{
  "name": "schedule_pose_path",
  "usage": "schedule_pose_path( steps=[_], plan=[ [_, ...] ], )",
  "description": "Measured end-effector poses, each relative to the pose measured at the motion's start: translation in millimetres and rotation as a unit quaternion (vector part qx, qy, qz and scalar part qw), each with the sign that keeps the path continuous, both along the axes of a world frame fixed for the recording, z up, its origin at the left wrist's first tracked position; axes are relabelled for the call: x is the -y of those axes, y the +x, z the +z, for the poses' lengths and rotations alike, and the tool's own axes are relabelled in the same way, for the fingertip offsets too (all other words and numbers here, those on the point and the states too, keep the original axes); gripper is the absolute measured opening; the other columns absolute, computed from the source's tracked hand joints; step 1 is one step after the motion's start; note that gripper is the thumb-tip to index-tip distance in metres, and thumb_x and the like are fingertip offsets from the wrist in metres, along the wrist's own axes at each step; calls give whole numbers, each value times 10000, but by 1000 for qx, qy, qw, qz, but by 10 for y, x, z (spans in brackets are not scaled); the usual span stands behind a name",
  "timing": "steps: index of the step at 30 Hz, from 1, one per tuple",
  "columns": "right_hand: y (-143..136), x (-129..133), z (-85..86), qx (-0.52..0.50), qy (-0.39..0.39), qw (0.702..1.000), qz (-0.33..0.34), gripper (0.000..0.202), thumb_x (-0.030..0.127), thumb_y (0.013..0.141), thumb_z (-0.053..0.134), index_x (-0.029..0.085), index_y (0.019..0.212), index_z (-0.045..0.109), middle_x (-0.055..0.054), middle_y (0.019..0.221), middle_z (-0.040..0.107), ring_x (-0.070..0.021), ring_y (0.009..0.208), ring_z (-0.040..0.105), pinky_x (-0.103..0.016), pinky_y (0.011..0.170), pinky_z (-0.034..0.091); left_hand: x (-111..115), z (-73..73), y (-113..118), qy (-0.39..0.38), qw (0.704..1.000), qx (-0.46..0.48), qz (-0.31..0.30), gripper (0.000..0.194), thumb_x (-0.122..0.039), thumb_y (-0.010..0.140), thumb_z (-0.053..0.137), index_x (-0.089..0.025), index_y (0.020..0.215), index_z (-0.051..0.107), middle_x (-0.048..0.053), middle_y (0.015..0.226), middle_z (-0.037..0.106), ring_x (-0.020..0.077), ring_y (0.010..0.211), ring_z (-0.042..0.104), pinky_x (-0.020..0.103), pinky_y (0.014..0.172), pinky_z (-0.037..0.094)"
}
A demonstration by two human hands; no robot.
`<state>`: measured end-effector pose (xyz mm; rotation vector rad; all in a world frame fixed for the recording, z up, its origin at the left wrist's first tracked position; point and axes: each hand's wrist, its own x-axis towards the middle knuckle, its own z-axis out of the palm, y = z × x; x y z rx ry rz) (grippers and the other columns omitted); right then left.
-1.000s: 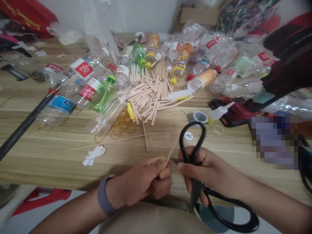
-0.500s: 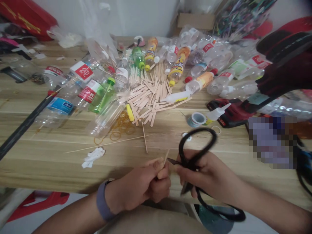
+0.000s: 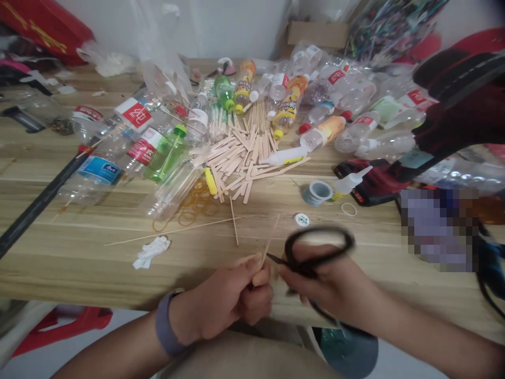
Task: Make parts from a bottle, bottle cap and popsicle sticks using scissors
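At the front of the table, my left hand is closed around a thin wooden stick, whose upper end points up and slightly right. My right hand grips black-handled scissors, partly smeared by motion. One blade's tip lies close beside the stick, just above my left fingers; I cannot tell whether it touches. Beyond my hands lie a short stick and a long bamboo skewer. Left of them rests a crumpled white glove.
Flat wooden craft sticks lie heaped mid-table, with plastic bottles around them. Rubber bands, a roll of tape and a white bottle cap are nearer. A red-and-black power tool stands at right.
More of the stick now shows above my left fingers. The scissors have turned in my right hand, their upper handle loop tipping lower and flatter. My left hand has barely shifted.
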<state>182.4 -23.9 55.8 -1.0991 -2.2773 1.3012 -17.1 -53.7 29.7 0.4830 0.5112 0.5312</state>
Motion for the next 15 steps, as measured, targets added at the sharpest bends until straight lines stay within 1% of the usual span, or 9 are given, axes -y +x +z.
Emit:
schedule_pose_path(
  steps=[2,3,4,6,8,9,10,13,15],
  plan=[
    [-41,14,-41,-46,-211,976,19,347,480,1027,323,209,828,409,25,601,562,-111,370,478,-227,376,354,-12,12,-10,24,1000,18,-5,465,-595,921,545,-224,698,375,-125,465,214,81,420,141,260,457,152],
    [-50,19,-53,-63,-260,963,27,343,491,1025,317,211,849,404,31,602,566,-113,354,479,-226,363,358,-18,25,-14,29,999,23,-6,464,-590,923,546,-223,696,376,-125,465,209,80,418,138,258,454,153],
    [-50,22,-56,-77,-251,965,22,335,483,1026,328,210,848,404,33,601,561,-112,359,484,-222,365,356,-24,40,-18,29,999,28,-9,463,-589,924,544,-223,696,375,-126,463,202,80,416,135,256,453,154],
    [-27,23,-38,-76,-68,995,-11,314,423,1030,385,201,814,444,23,600,545,-106,420,501,-219,406,334,-29,71,-20,13,999,31,-12,449,-576,929,539,-226,703,373,-126,462,190,83,418,129,256,454,154],
    [9,17,3,-42,161,986,-29,278,317,1017,437,194,781,516,-6,615,556,-116,496,498,-257,453,287,-28,90,-15,-10,1000,19,-13,421,-537,939,530,-226,704,369,-119,469,193,88,433,133,258,463,153],
    [22,12,25,-19,221,975,-19,261,274,1003,448,195,774,544,-21,630,572,-126,519,489,-284,473,269,-28,91,-12,-18,1000,11,-15,409,-519,941,527,-227,703,367,-115,472,196,92,442,136,260,468,153],
    [28,5,41,-4,228,973,-15,247,255,987,454,197,771,558,-31,645,586,-136,530,481,-303,484,256,-28,87,-9,-23,1000,4,-12,404,-510,940,527,-227,701,367,-113,472,197,95,448,138,262,471,152],
    [0,-15,45,-12,107,994,-29,304,336,998,421,195,737,491,-20,620,565,-126,486,481,-278,451,266,-41,57,-6,-11,1000,2,-9,422,-545,925,551,-230,705,378,-118,468,200,93,436,135,265,461,144],
    [-39,-24,20,-59,-109,992,-30,340,457,994,407,205,766,430,10,592,552,-114,417,491,-233,392,295,-56,43,-11,6,1000,18,-14,449,-574,922,553,-227,698,376,-123,464,199,86,422,130,262,453,144]
  ],
)
